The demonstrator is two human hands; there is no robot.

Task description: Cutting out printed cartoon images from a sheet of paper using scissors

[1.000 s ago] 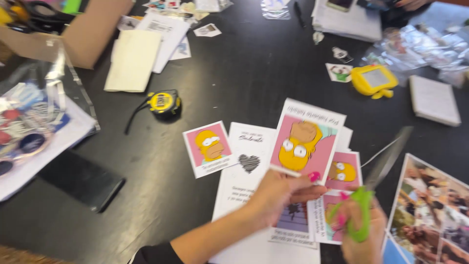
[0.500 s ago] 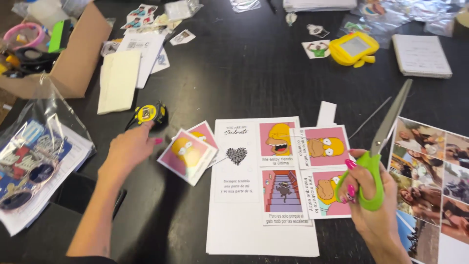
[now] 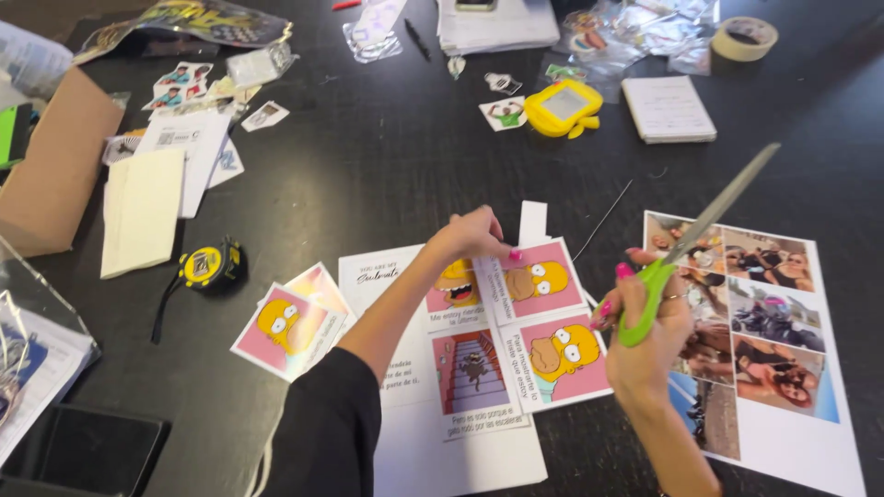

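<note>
L hand [image 3: 470,237] pinches pink cartoon print [image 3: 532,278]; R hand [image 3: 645,336] grips green scissors [image 3: 686,247].

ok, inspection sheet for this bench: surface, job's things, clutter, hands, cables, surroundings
Surface: black table, crowded.
Job's things: pink cartoon prints on a white sheet; two cut cards lie to their left; green-handled scissors.
Clutter: tape measure, yellow toy, notepad, tape roll, photo sheet, stickers, pen.
Hands: left hand pinches the top edge of a print; right hand holds the scissors, blades up and closed.
Cables: nothing seen.
Surroundings: cardboard box at left, plastic bags at far edge.
</note>
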